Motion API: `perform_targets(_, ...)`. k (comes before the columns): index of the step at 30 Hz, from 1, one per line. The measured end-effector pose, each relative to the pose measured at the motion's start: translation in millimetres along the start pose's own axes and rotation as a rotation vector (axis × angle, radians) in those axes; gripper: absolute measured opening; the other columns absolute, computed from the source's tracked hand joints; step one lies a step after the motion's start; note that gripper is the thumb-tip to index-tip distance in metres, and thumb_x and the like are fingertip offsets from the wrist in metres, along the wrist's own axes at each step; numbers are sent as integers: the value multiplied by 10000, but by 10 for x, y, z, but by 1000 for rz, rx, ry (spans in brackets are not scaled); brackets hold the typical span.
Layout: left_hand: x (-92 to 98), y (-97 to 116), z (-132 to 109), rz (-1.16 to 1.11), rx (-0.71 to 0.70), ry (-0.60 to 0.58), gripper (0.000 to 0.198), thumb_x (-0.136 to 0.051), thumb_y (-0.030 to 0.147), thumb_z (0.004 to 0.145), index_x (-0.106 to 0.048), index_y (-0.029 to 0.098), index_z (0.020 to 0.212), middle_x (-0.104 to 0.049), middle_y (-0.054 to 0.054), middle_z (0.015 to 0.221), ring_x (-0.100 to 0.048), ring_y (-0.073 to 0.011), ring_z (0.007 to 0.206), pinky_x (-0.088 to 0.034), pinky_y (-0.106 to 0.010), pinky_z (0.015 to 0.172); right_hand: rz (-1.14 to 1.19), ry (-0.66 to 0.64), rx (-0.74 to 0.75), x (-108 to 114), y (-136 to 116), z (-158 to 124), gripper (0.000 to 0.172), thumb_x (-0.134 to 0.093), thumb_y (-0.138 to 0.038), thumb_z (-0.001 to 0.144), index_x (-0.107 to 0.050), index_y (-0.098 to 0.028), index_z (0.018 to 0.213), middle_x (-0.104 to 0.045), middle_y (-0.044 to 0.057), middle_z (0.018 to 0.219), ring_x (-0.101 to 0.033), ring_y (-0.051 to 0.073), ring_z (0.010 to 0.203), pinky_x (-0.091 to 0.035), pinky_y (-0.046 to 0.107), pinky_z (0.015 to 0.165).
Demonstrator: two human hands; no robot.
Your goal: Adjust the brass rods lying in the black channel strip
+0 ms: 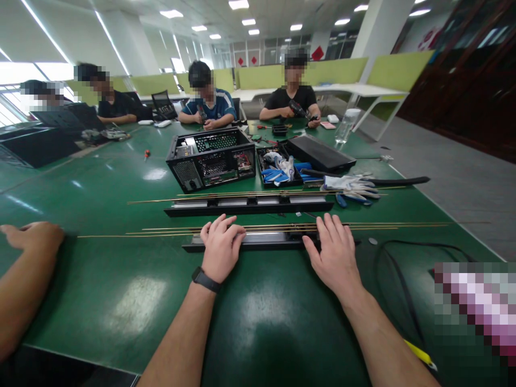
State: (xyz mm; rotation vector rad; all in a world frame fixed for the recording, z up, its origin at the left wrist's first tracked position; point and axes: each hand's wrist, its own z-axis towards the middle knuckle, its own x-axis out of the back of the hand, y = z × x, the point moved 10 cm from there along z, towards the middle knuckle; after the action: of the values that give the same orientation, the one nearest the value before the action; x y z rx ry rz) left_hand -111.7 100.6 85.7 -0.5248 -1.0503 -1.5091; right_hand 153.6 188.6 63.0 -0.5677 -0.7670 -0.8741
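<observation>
Several thin brass-coloured rods (266,228) lie lengthwise along a black and silver rail (266,240) in front of me. My left hand (221,246), with a dark watch band at its wrist, is over the rail's left part; its fingers are curled around the rods. Over the right part, my right hand (335,252) lies with fingers stretched across the rods and the thumb apart, near the rail's edge. The palms hide parts of the rods and rail. Just beyond, a second similar rail (242,205) carries more thin rods.
An open black computer case (213,161) stands behind the rails. To its right are a tray with gloves (278,169), a black panel (318,152) and another glove (350,185). A co-worker's arm (34,258) rests at left. A black cable (397,263) curves at right. Several people sit opposite.
</observation>
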Motion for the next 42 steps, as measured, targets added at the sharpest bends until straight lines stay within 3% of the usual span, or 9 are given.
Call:
perform_targets(4, 81, -99, 6, 42, 44, 23, 110, -620, 272, 953, -723, 292, 923, -686, -62, 1358, -509, -323, 1408, -287, -585, 1142, -1, 0, -9, 5, 24, -1, 648, -421, -475, 1044, -442, -70, 1549, -427, 222, 1592, -287, 342, 1539, -253, 573, 1233)
perform_targets(10, 10, 6, -3, 8, -1, -12, 100, -623, 288, 959, -720, 300, 981, -702, -57, 1331, -521, -309, 1397, -285, -575, 1150, -4, 2, 4, -18, 20, -9, 662, -443, -473, 1037, -420, -75, 1565, -419, 215, 1600, -284, 341, 1540, -252, 573, 1234)
perform_targets(17, 98, -104, 3, 50, 48, 16, 127, -596, 240, 952, -710, 281, 915, -694, -65, 1347, -509, -326, 1403, -282, -577, 1145, 7, -4, -4, -14, 13, -10, 661, -428, -483, 1040, -423, -87, 1569, -417, 211, 1602, -283, 347, 1541, -247, 585, 1232)
perform_targets(21, 48, -38, -9, 17, 21, 6, 81, -628, 282, 950, -699, 284, 988, -698, -70, 1343, -531, -321, 1387, -287, -568, 1149, 5, -13, -4, -12, 8, -8, 652, -413, -490, 1045, -445, -77, 1548, -422, 211, 1598, -284, 340, 1542, -242, 574, 1235)
perform_targets(25, 26, 10, -9, -2, 3, 9, 129, -584, 259, 978, -702, 295, 940, -727, -36, 1286, -540, -297, 1382, -284, -561, 1149, 8, -18, 3, -8, 5, 0, 652, -403, -488, 1047, -432, -88, 1560, -417, 209, 1602, -290, 344, 1540, -245, 585, 1231)
perform_targets(42, 65, -138, 16, 26, 83, -22, 99, -613, 253, 954, -705, 282, 934, -700, -55, 1335, -518, -321, 1399, -288, -584, 1143, -14, -5, 3, -1, 18, 8, 642, -427, -484, 1042, -471, -63, 1524, -434, 222, 1587, -307, 338, 1531, -252, 561, 1232)
